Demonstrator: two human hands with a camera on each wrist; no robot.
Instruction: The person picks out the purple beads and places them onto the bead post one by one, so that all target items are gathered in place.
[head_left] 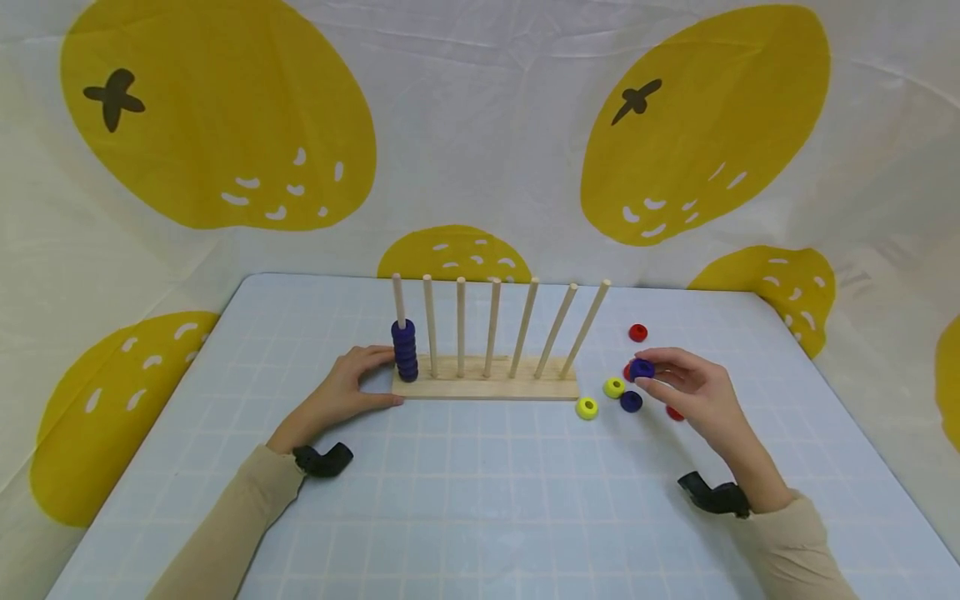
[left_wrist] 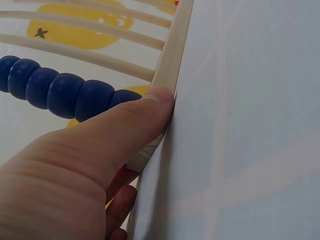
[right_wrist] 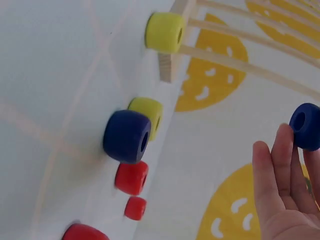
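A wooden base [head_left: 487,388] with several upright pegs stands mid-table. Its leftmost peg carries a stack of blue beads [head_left: 405,352]; the other pegs are bare. My left hand [head_left: 347,388] grips the base's left end, thumb along the front edge, as the left wrist view confirms. To the right of the base, my right hand [head_left: 693,392] pinches a blue bead [head_left: 641,369] between thumb and fingers, raised above the table. In the right wrist view that held bead [right_wrist: 306,126] shows its hole. Below it on the table lies another blue bead [head_left: 631,402].
Two yellow beads, one nearer [head_left: 587,407] and one farther [head_left: 613,387], lie by the base's right end. Red beads lie around my right hand, one at the back [head_left: 637,332] and one partly hidden [head_left: 676,413]. A patterned cloth [head_left: 480,125] hangs behind the table.
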